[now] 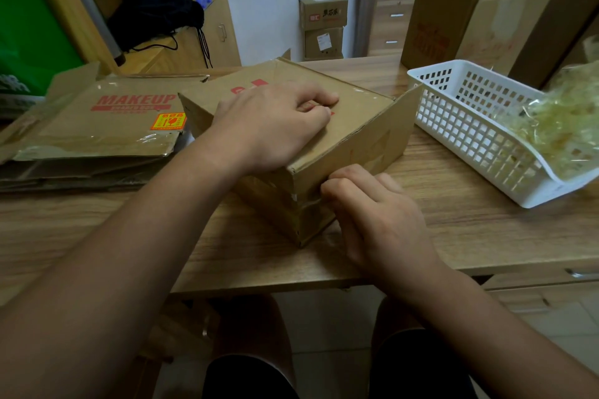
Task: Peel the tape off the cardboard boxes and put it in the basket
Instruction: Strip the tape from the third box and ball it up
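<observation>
Left hand (pixel 272 126): grip closed, fingers curled under, bearing down on the top of the cardboard box (pixel 359 107) with nothing enclosed. Right hand (pixel 379 220): grip curled against the box's near corner, fingertips at the clear tape (pixel 308 202) across that edge; whether the tape is pinched cannot be told. Right of both hands a white basket (pixel 453 126) on the tabletop (pixel 227 246) holds a wad of peeled tape (pixel 557 126), with flattened cartons (pixel 107 126) stacked to the left.
</observation>
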Motion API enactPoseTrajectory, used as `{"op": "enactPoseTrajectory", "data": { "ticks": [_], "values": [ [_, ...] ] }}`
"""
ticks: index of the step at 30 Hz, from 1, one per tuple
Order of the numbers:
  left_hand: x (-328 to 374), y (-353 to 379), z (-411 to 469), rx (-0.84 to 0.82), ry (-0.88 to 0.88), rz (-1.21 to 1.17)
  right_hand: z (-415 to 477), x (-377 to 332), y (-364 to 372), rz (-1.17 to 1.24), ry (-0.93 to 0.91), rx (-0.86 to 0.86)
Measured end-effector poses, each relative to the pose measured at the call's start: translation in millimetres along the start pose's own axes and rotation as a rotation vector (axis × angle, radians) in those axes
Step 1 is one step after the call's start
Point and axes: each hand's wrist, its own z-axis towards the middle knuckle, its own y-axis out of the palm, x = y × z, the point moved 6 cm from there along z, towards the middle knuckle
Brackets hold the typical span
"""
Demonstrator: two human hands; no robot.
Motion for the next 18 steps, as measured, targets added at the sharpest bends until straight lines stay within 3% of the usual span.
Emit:
{"op": "enactPoseTrajectory", "data": {
  "ticks": [11,18],
  "values": [
    [2,1,-2,-0.015,0.01,0.01,-4,10,0,0.107,0.04,0.041],
    [2,1,0,-0.022,0.021,0.01,2,13,-8,-0.009,-0.02,0.106]
  ]
}}
